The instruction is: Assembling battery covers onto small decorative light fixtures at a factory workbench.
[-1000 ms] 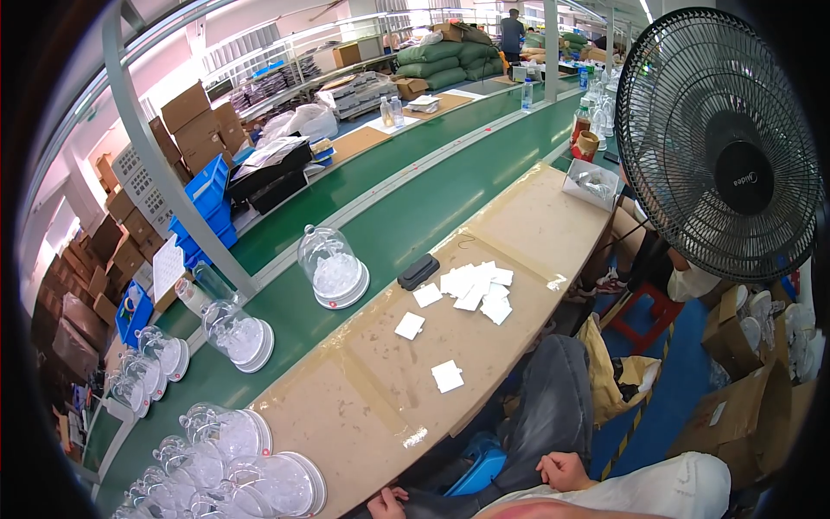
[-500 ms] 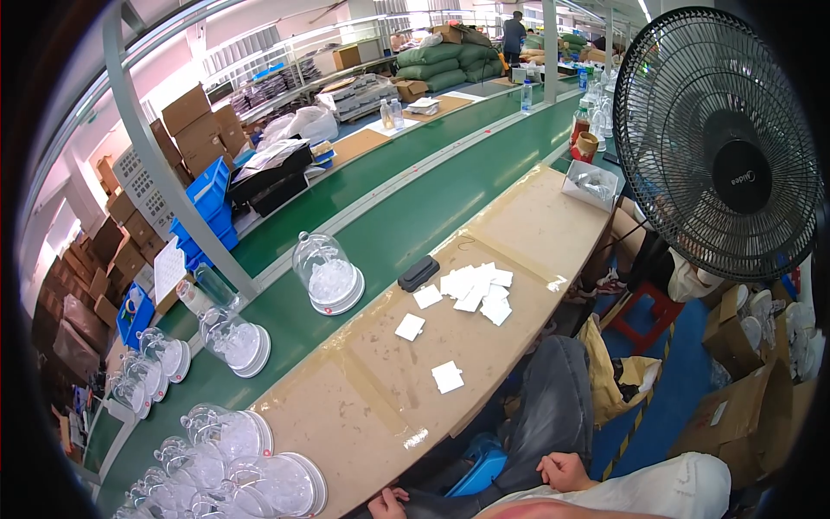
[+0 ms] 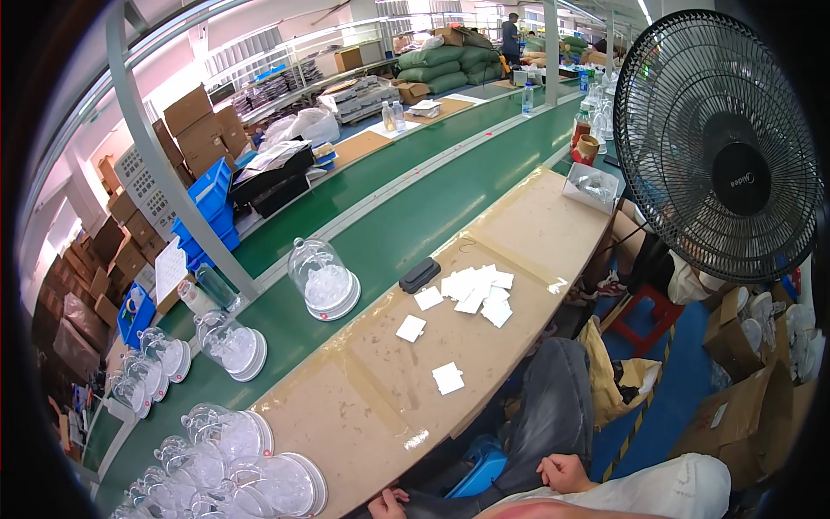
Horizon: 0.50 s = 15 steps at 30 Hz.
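Observation:
My right hand (image 3: 564,473) rests on my lap by the dark trousers, its fingers curled in with nothing showing in them. By the near edge of the tan work board (image 3: 363,432), low in the picture, is my left hand (image 3: 388,503), also with bent fingers and no object visible. Nearest to it, a cluster of clear domes on white bases (image 3: 277,484) lies to the left. On the board are a single white square piece (image 3: 448,378), another white square (image 3: 411,328) and a loose pile of white squares (image 3: 475,287). Beside the pile sits a black case (image 3: 419,274).
A clear dome (image 3: 324,281) and a second dome (image 3: 232,346) stand on the green conveyor belt (image 3: 406,208). A large black fan (image 3: 722,147) looms at right. A white box (image 3: 591,186) sits at the board's far end. Another person's legs and a red stool (image 3: 644,318) are beyond.
The two domes on the green belt have shifted slightly left and toward me. Both of my hands and the white squares stay where they were.

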Available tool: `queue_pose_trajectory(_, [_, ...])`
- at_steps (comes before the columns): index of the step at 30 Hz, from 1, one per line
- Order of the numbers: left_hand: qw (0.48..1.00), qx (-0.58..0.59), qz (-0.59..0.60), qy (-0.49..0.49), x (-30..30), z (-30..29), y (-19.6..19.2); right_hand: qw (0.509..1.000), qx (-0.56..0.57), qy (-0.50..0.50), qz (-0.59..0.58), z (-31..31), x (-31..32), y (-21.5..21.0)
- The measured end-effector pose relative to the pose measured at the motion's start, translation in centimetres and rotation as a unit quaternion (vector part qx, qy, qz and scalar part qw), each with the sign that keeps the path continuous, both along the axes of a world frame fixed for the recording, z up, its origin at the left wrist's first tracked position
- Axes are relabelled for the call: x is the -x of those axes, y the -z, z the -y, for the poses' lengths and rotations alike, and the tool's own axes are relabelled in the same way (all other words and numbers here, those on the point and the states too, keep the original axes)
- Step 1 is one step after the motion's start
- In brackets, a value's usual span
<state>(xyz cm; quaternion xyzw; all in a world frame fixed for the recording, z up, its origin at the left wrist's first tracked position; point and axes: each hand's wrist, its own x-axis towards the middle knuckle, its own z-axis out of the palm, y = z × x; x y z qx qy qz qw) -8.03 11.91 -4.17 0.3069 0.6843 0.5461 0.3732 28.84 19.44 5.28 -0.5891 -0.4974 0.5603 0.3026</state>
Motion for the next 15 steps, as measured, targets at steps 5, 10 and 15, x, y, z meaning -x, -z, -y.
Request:
queue_pose_trajectory(5, [1.0, 0.005, 0.002, -0.006, 0.4, 0.3, 1.0, 1.0, 0.008, 0.003, -0.011, 0.0, 0.1, 0.0])
queue_pose_trajectory(10, [1.0, -0.002, 0.0, -0.004, 0.2, 0.1, 0.6, 1.0, 0.012, 0.007, -0.012, 0.0, 0.0, 0.1])
queue_pose_trajectory(15, [1.0, -0.003, 0.003, -0.007, 0.1, 0.1, 0.2, 1.0, -0.002, 0.0, -0.005, 0.0, 0.1, -0.1])
